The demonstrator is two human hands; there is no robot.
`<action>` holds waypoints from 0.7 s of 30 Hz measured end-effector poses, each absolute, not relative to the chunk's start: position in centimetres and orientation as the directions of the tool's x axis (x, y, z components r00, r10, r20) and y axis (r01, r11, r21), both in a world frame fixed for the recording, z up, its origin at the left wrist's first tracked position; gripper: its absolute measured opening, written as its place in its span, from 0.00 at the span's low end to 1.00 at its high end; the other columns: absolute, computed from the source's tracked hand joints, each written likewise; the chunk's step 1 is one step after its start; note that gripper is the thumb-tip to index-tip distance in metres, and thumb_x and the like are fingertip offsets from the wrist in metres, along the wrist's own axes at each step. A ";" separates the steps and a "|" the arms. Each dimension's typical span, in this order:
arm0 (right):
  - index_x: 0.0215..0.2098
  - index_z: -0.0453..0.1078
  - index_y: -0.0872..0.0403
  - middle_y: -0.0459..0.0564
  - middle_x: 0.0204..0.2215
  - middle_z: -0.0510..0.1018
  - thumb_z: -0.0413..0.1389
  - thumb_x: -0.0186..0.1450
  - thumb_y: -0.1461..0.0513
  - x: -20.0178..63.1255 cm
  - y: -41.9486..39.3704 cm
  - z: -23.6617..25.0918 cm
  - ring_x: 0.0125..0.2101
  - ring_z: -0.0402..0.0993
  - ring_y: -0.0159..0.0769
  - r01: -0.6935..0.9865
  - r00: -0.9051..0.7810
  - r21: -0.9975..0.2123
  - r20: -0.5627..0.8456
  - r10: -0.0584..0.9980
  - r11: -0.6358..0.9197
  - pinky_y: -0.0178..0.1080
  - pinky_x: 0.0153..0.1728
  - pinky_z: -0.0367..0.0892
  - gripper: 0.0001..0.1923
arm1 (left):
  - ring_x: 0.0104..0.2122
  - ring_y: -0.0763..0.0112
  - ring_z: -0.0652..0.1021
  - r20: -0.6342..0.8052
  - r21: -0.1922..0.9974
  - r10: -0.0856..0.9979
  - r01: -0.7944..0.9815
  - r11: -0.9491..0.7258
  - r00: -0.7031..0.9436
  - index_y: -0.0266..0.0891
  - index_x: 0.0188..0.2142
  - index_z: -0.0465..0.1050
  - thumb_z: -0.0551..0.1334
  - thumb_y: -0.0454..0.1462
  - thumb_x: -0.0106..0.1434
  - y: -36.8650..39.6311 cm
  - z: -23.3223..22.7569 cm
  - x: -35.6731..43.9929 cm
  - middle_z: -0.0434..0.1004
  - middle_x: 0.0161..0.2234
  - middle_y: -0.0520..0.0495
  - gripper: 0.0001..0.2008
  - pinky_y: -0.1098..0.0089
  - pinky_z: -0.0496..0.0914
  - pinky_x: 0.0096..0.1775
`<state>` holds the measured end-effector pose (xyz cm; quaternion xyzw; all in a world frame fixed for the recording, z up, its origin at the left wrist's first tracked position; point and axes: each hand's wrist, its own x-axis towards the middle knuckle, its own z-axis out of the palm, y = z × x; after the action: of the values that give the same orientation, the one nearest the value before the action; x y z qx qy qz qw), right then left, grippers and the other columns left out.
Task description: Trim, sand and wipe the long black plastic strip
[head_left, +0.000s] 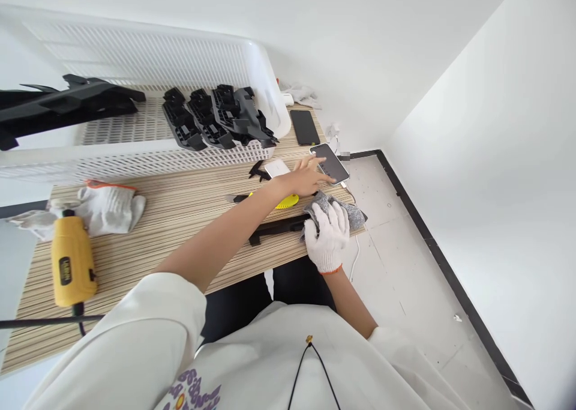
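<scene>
My bare left hand [310, 176] reaches across the table with its fingers apart, the fingertips on a smartphone [330, 162] at the table's right edge. My right hand [327, 236], in a white knitted glove, is closed over a grey cloth [355, 213]. That cloth is wrapped over the right part of a long black plastic piece [281, 226], which lies along the front edge. Under my left forearm lies a yellow utility knife [288, 201], partly hidden. A small white object [276, 168] and a small black plastic part [260, 171] lie beside my left wrist.
A white plastic basket [148, 158] at the back holds several black plastic parts [193, 119]. At the left are a yellow heat gun [72, 260] with a black cable and a white glove [114, 209]. A black tablet-like device [305, 127] lies behind the phone. White walls stand behind and right.
</scene>
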<state>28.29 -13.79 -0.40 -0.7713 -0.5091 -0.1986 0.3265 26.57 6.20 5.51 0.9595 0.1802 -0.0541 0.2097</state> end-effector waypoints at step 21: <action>0.57 0.74 0.52 0.54 0.56 0.76 0.53 0.71 0.55 28.5 -14.2 0.4 0.63 0.65 0.49 0.915 0.400 -0.297 0.599 0.694 -0.271 0.57 0.66 0.58 0.19 | 0.52 0.52 0.75 0.199 0.373 0.756 0.665 -0.647 0.624 0.49 0.57 0.73 0.48 0.43 0.74 -3.6 2.4 3.8 0.78 0.52 0.44 0.20 0.52 0.69 0.53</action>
<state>28.52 -14.24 0.36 -0.7770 -0.5177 -0.1785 0.3104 3.80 -3.61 2.41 0.8913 0.3984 0.1709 0.1327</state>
